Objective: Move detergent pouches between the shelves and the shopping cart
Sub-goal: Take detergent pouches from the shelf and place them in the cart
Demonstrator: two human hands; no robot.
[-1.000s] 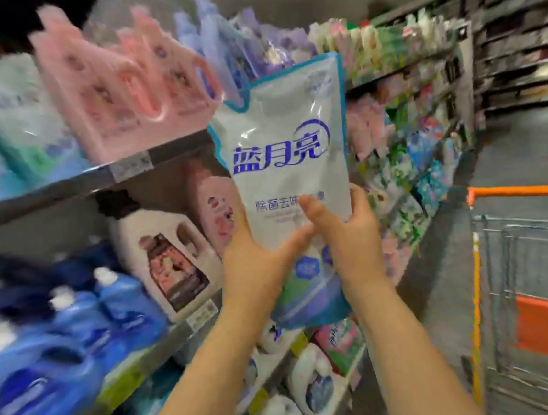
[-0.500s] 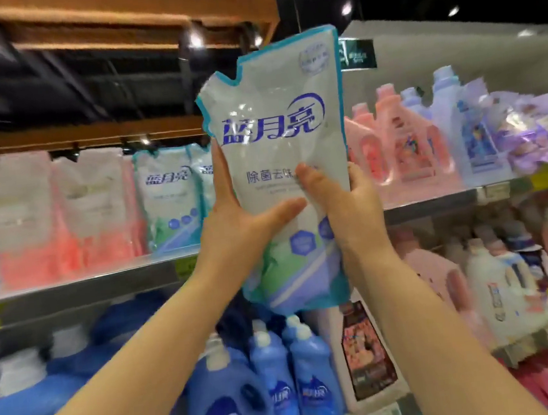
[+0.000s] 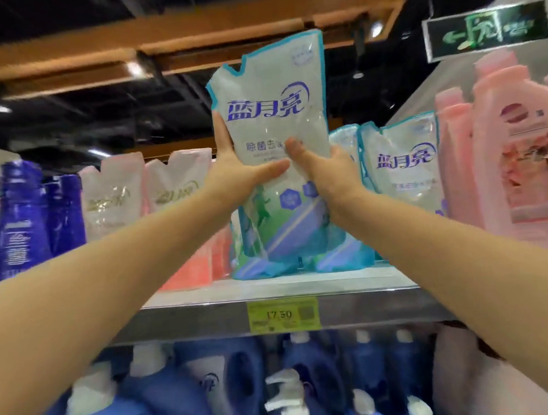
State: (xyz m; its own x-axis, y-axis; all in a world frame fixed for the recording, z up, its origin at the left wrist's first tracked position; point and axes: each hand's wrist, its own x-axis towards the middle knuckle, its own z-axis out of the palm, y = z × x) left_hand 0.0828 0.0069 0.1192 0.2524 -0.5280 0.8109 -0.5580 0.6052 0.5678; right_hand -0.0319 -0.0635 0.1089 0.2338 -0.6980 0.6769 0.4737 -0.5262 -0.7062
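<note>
We hold the detergent pouch upright above the shelf, left grip and right grip both clasping its sides. Matching pouches crowd in at 3 o'clock with pink jugs beyond them, white-pink pouches at 9 and blue bottles at 6. Our pouch reads 蓝月亮, and the yellow price tag reads 17.50. A green exit sign hangs at 1 o'clock under a dark ceiling.

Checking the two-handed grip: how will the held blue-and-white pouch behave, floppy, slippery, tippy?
Likely floppy: the pouch creases where the left hand and right hand grip it. Glossy film looks slippery. Fuller low down, it may slump unless leaned against the shelved pouches.
</note>
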